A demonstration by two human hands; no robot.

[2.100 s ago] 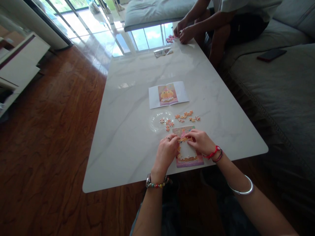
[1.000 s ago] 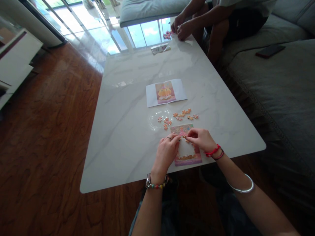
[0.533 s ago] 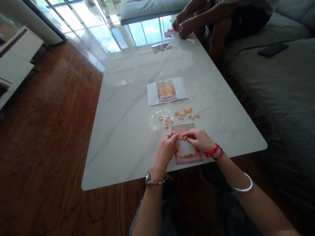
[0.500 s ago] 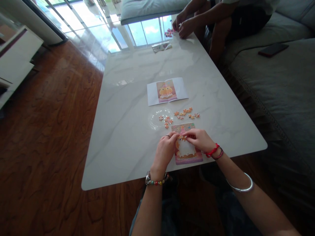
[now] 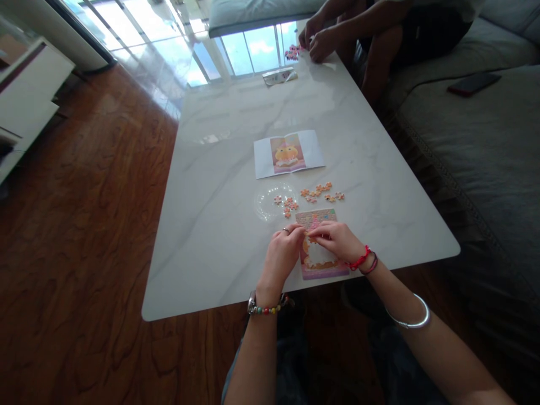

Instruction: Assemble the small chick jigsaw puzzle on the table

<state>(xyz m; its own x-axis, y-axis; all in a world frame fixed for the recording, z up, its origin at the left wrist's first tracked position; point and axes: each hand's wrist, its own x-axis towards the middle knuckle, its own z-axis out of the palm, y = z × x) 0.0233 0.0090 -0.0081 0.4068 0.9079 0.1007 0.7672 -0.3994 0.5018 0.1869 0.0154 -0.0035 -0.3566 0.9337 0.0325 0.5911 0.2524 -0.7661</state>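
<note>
A partly filled jigsaw puzzle (image 5: 324, 274) lies flat at the near edge of the table, its frame pink and orange around a white gap. My left hand (image 5: 283, 253) is closed at its left side, thumb and forefinger pinched; what is between them is hidden. From the right, my right hand (image 5: 340, 241) reaches over the puzzle, its fingertips pinching a small orange puzzle piece near the gap's upper left. Both sets of fingertips almost meet there. Beyond the puzzle, loose orange puzzle pieces (image 5: 290, 205) are scattered, with another group of pieces (image 5: 312, 194) to their right.
A creased picture sheet (image 5: 314, 147) lies mid-table (image 5: 202, 225). Farther off are a small packet (image 5: 279, 76) and pink pieces (image 5: 292, 52) beside another person's hands (image 5: 323, 45). A phone (image 5: 473, 84) rests on the sofa (image 5: 476, 146) at right.
My right hand's fingertips have shifted slightly left, closer to my left thumb, over the gap's upper left. The whole view has moved a little; the loose pieces lie as before.
</note>
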